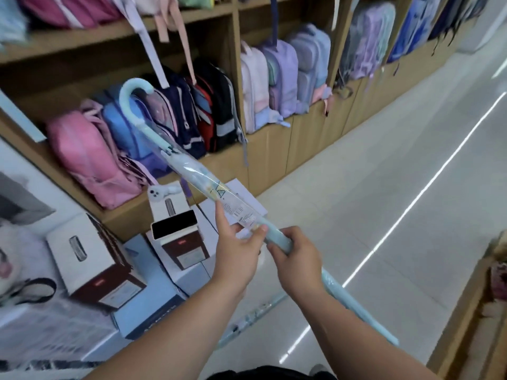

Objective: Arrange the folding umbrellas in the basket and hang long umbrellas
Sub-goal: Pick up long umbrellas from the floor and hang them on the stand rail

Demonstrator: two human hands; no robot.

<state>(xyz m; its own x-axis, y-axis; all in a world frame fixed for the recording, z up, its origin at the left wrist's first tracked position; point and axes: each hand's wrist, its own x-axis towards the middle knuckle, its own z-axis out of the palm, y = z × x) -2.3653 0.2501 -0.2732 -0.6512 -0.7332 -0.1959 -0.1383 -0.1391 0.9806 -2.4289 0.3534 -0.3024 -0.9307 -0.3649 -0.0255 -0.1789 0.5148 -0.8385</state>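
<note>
A long light-blue umbrella (pixel 192 171) in a clear plastic sleeve runs diagonally from its curved handle at upper left down to its tip at lower right. My left hand (pixel 238 248) pinches the sleeve around the middle of the umbrella. My right hand (pixel 297 259) is closed around the shaft just below the left one. A second light-blue long umbrella (pixel 255 316) lies lower down, partly hidden behind my forearms. No basket or hanging rail shows.
Wooden shelves (pixel 208 23) full of backpacks (pixel 90 157) fill the left and back. Several white and maroon boxes (pixel 96 259) stand on blue cartons at lower left. A glossy tiled aisle (pixel 384 201) opens to the right, with another wooden shelf (pixel 477 311) at the right edge.
</note>
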